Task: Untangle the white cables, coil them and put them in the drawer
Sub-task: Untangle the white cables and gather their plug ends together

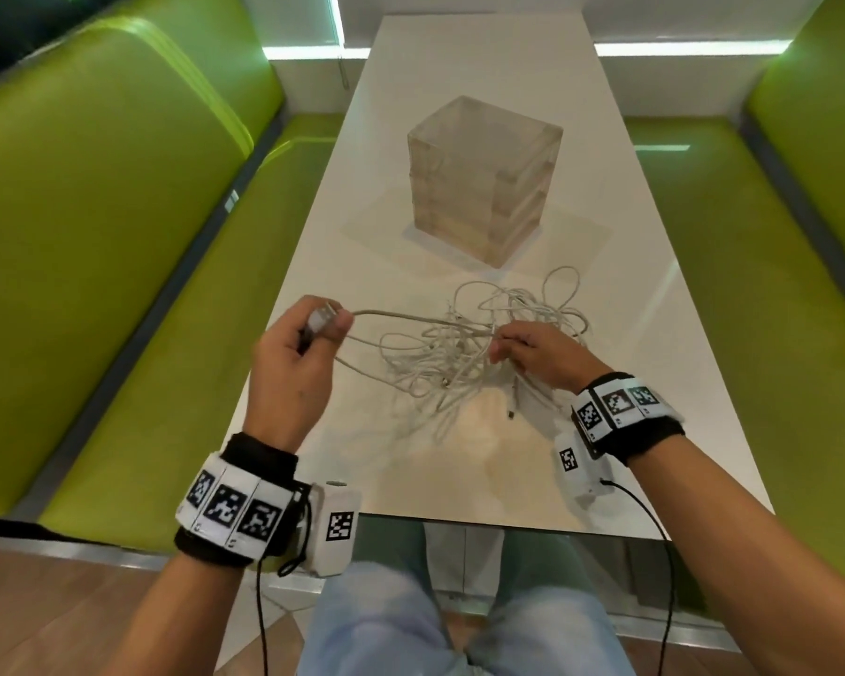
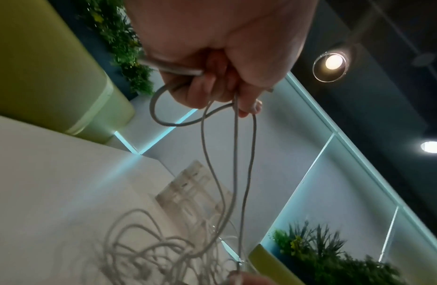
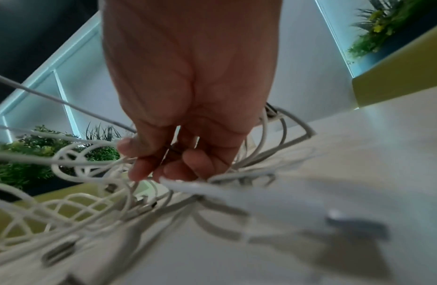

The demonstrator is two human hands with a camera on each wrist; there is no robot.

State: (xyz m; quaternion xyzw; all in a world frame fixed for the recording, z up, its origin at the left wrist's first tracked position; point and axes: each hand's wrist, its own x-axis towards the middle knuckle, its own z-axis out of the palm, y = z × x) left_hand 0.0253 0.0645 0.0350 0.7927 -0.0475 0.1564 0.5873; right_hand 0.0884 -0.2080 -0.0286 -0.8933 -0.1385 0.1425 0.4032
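A tangle of white cables point(image 1: 464, 353) lies on the white table point(image 1: 630, 383), partly lifted. My left hand point(image 1: 313, 329) is raised at the table's left edge and grips one cable's plug end with a small loop, seen as curled fingers point(image 2: 207, 90) round the cable point(image 2: 237, 154). From it strands run right to the tangle. My right hand point(image 1: 518, 346) pinches strands in the middle of the tangle; its fingers point(image 3: 163, 164) curl among the cables point(image 3: 90, 173). The translucent drawer unit point(image 1: 481, 180) stands behind the tangle, its drawers shut.
Green padded benches point(image 1: 118, 236) run along both sides of the narrow table. A loose plug point(image 1: 512, 413) hangs near the right wrist. Bare tabletop stretches beyond the drawer unit and toward the near edge.
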